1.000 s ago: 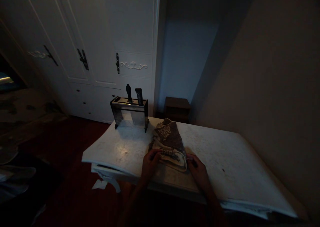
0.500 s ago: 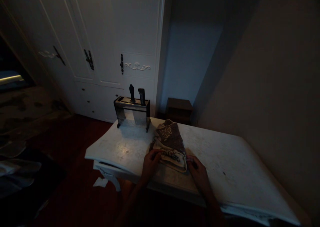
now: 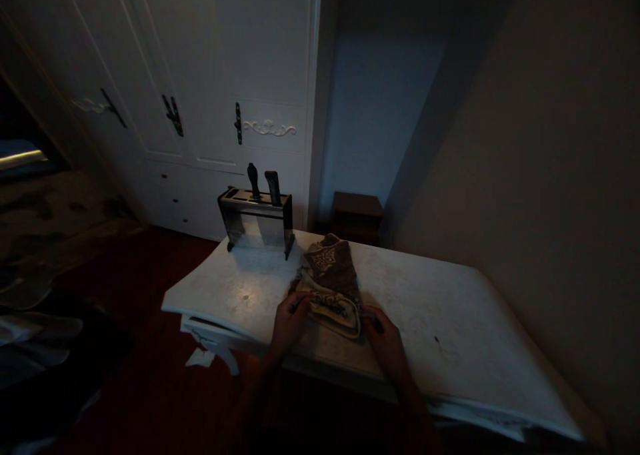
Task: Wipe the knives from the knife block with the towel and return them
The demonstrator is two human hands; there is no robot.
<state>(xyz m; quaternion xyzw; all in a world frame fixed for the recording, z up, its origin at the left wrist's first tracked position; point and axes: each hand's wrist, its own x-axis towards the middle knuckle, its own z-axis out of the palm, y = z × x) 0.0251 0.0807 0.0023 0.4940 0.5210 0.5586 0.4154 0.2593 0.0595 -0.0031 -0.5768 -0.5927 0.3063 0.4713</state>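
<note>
A folded brown and beige towel (image 3: 334,268) with a light floral pattern lies near the front edge of the white table (image 3: 410,295). Its near end shows a beige fold with dark markings. My left hand (image 3: 289,320) pinches the towel's near left side between thumb and fingers. On the opposite side, my right hand (image 3: 384,340) has its fingers closed at the near right corner. Dim light hides the exact fingertip contact.
A knife block (image 3: 256,228) with two black handles stands at the table's back left. Behind it rises a white wardrobe (image 3: 270,55). A small brown cabinet (image 3: 357,205) sits beyond the table, and a white scrap (image 3: 200,357) lies on the red floor.
The whole view has shifted slightly, so the table, towel and hands appear a little further left and higher. Both hands keep their places at the towel's near sides.
</note>
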